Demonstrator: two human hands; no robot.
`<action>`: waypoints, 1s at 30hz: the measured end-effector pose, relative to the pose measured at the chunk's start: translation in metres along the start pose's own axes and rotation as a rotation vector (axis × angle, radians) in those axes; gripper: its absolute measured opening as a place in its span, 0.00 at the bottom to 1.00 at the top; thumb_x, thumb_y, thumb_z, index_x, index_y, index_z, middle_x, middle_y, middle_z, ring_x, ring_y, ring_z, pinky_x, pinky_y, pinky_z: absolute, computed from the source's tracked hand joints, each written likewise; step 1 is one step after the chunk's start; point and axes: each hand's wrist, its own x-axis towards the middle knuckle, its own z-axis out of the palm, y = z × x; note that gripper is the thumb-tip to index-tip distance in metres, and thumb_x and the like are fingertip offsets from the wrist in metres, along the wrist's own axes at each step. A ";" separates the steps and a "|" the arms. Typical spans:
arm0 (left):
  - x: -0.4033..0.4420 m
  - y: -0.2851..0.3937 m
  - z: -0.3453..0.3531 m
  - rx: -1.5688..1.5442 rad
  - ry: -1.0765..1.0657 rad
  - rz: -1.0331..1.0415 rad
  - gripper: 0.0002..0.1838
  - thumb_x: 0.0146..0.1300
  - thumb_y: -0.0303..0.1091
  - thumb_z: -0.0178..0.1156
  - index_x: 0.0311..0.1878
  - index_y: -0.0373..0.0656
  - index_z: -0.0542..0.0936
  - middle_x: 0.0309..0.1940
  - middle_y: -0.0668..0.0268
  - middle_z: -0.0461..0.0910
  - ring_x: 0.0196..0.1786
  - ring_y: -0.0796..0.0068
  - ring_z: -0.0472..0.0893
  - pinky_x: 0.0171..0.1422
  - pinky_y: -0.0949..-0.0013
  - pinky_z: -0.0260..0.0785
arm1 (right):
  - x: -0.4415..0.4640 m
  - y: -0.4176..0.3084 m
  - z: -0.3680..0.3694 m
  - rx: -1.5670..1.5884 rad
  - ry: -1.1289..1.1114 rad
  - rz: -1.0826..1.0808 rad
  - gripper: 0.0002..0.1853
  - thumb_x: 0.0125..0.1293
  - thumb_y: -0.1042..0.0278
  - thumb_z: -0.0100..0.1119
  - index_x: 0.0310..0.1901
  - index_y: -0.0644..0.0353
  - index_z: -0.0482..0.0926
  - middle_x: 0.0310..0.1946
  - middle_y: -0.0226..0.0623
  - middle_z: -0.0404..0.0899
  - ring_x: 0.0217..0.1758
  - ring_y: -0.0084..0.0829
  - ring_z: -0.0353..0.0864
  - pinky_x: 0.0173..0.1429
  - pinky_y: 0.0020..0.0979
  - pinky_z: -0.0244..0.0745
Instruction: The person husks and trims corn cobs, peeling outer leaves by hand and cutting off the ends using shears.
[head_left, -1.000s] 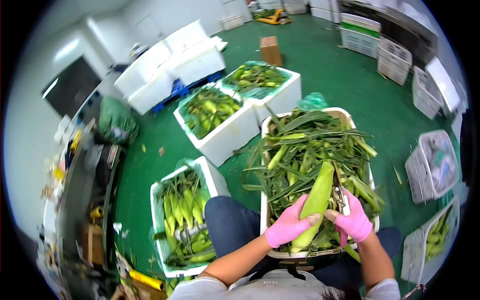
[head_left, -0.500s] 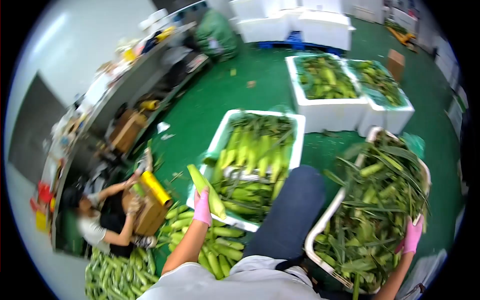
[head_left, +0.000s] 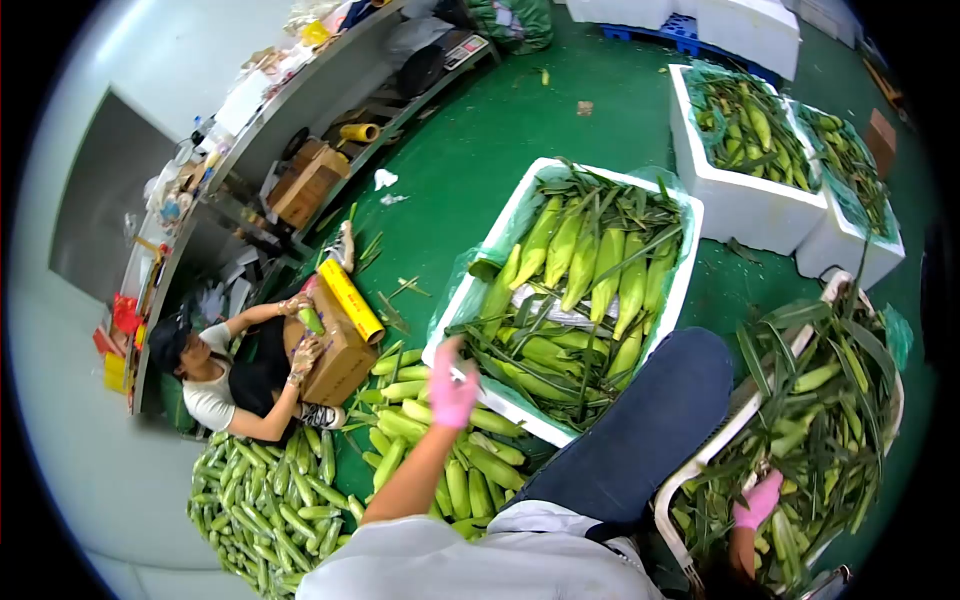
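Observation:
My left hand (head_left: 453,385), in a pink glove, is raised beside the near left rim of a white foam box (head_left: 555,432). Its fingers look apart and somewhat blurred, with nothing in them. Inside that box lie green corn ears (head_left: 581,262) in husks, with leaves and a silvery pack (head_left: 560,308) among them. Below the hand is a heap of husked-on corn (head_left: 455,485) on the floor. My right hand (head_left: 760,500), also pink-gloved, reaches into a white basket (head_left: 668,510) of leafy corn. Its fingers are curled round something small that leaves partly hide.
At left, a person (head_left: 240,375) holds a green ear over a cardboard box (head_left: 338,350) with a yellow roll (head_left: 350,302). Wrapped ears (head_left: 270,500) are piled nearby. Two filled foam boxes (head_left: 745,205) stand at back right. A cluttered shelf (head_left: 260,150) runs along the wall.
The corn ear my left hand held has left it. My right hand has moved from the basket's right rim to its near inside. The view has shifted left and down.

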 end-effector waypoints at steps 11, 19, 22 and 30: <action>0.070 0.166 0.285 0.334 -0.669 0.032 0.44 0.59 0.38 0.70 0.79 0.54 0.62 0.69 0.47 0.65 0.54 0.49 0.82 0.57 0.54 0.78 | -0.036 -0.050 -0.237 -0.006 -0.001 -0.115 0.41 0.50 0.73 0.70 0.68 0.65 0.65 0.70 0.53 0.67 0.73 0.52 0.69 0.75 0.42 0.68; 0.096 0.138 0.231 -0.305 -0.844 -0.344 0.40 0.60 0.39 0.73 0.73 0.39 0.66 0.44 0.55 0.81 0.43 0.59 0.85 0.51 0.60 0.79 | -0.050 0.029 -0.273 1.101 0.400 0.224 0.34 0.70 0.54 0.57 0.73 0.59 0.63 0.67 0.45 0.71 0.70 0.42 0.70 0.77 0.47 0.59; 0.088 0.094 0.226 -0.969 -1.110 -0.838 0.25 0.70 0.45 0.67 0.62 0.40 0.75 0.45 0.62 0.83 0.43 0.68 0.83 0.47 0.62 0.78 | -0.066 0.006 -0.245 1.247 0.183 0.280 0.31 0.70 0.57 0.58 0.70 0.60 0.64 0.63 0.45 0.73 0.67 0.41 0.72 0.73 0.45 0.63; 0.020 0.172 0.012 -1.740 -1.160 -0.774 0.38 0.71 0.57 0.61 0.75 0.43 0.65 0.64 0.55 0.75 0.60 0.56 0.78 0.65 0.49 0.74 | -0.135 -0.097 -0.205 1.288 -0.453 0.249 0.23 0.69 0.64 0.62 0.62 0.62 0.70 0.54 0.44 0.77 0.57 0.37 0.78 0.63 0.40 0.71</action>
